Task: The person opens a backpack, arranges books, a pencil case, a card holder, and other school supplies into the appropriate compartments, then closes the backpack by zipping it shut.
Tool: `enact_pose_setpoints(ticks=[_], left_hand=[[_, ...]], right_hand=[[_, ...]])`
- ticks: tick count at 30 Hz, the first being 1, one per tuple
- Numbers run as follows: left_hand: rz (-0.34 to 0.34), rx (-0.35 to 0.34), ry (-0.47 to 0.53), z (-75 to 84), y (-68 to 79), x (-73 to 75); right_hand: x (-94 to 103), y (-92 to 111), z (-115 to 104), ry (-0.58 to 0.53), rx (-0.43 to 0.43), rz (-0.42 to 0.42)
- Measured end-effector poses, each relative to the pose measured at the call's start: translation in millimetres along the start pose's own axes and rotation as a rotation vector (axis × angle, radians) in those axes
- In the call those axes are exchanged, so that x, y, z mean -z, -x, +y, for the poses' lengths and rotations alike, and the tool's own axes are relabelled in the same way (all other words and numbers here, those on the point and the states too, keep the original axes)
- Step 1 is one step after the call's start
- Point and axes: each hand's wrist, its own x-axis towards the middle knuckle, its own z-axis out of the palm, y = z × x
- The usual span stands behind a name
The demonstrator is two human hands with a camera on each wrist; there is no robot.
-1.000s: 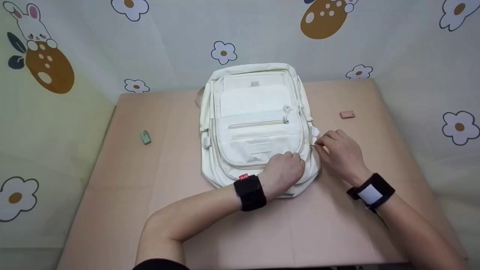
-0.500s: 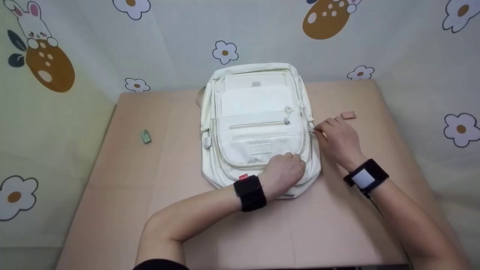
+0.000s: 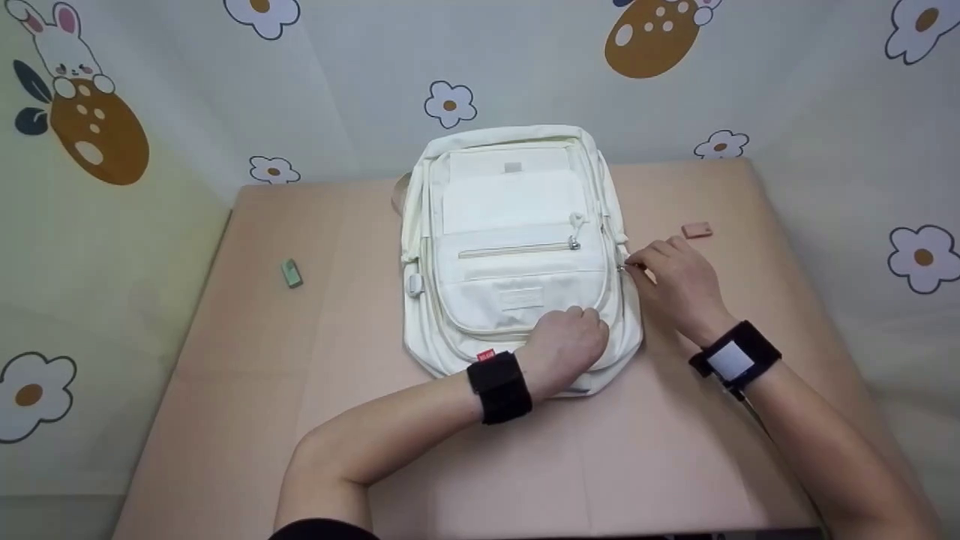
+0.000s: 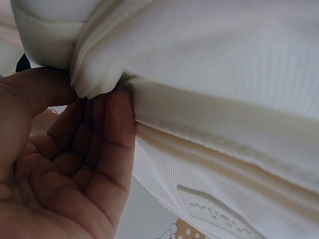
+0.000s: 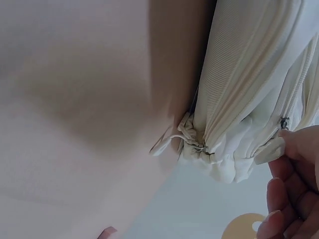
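A cream-white backpack (image 3: 517, 202) lies front side up, its top toward the back wall. My left hand (image 3: 566, 349) grips a fold of fabric near the bag's lower right. In the left wrist view, thumb and fingers pinch that bunched fold (image 4: 99, 74) beside a zipper seam. At the bag's right side, my right hand (image 3: 682, 285) pinches a pale zipper pull (image 5: 271, 151). Just above the thumb in the right wrist view, a dark metal slider (image 5: 284, 122) sits on the zipper track. A second zipper (image 3: 517, 250) crosses the front pocket.
The bag lies on a pinkish-tan table (image 3: 360, 450). A small green block (image 3: 291, 274) is on the left side, and a small pink block (image 3: 697, 230) lies beyond my right hand. Patterned cloth (image 3: 360, 90) hangs behind and at both sides.
Over the first half second my right hand moved up the bag's right side with the zipper pull; since then it has barely shifted. My left hand keeps its place.
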Motion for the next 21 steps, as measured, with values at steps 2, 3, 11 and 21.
enact_pose_setpoints(ticks=[2,3,11,21], left_hand=[[-0.005,0.003,0.004,0.0,-0.1,-0.9],[-0.010,0.005,0.010,0.1,-0.3,-1.3],[-0.043,0.003,0.061,-1.0,-2.1,-1.8],[-0.013,0.005,0.054,-0.7,-0.4,-1.2]], right_hand=[[-0.2,0,0,0.008,0.008,-0.003],[-0.5,0,0,0.012,0.008,-0.004],[-3.0,-4,4,0.031,0.004,-0.026],[-2.9,-23,10,0.028,-0.027,-0.049]])
